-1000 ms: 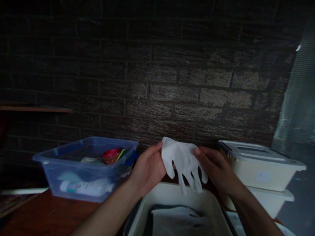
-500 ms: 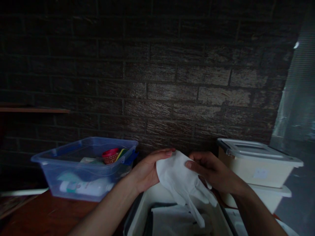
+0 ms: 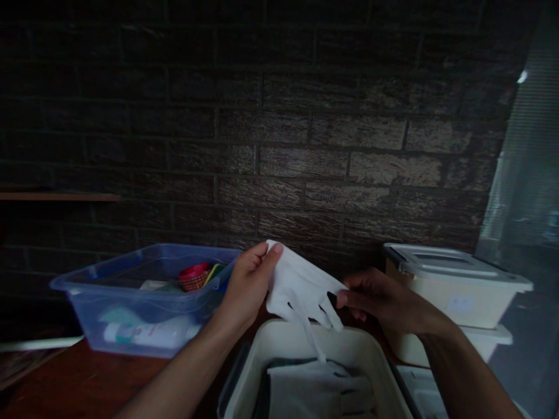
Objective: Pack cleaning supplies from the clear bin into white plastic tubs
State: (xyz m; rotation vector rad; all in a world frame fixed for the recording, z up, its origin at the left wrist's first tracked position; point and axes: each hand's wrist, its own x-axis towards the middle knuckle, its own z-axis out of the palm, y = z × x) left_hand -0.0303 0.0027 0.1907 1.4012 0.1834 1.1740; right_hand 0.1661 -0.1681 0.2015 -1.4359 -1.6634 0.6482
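Note:
A white glove hangs stretched between my two hands, its fingers pointing down. My left hand pinches one upper corner of it between thumb and fingers. At the opposite corner, my right hand grips the edge with thumb and fingertips. Below the glove stands an open cream bin, and one thin strip of the white fabric dangles toward it. Inside the bin lies folded greyish-white cloth with darker material around it.
To the left, a clear blue plastic tub holds a white bottle and a small red basket. Lidded cream boxes are stacked on the right. Behind rises a dark brick wall; a wooden shelf juts out at left.
The glove has been raised and spread out, moving up and left. My left hand has shifted from beneath it to pinching its top corner; my right hand now holds the other corner.

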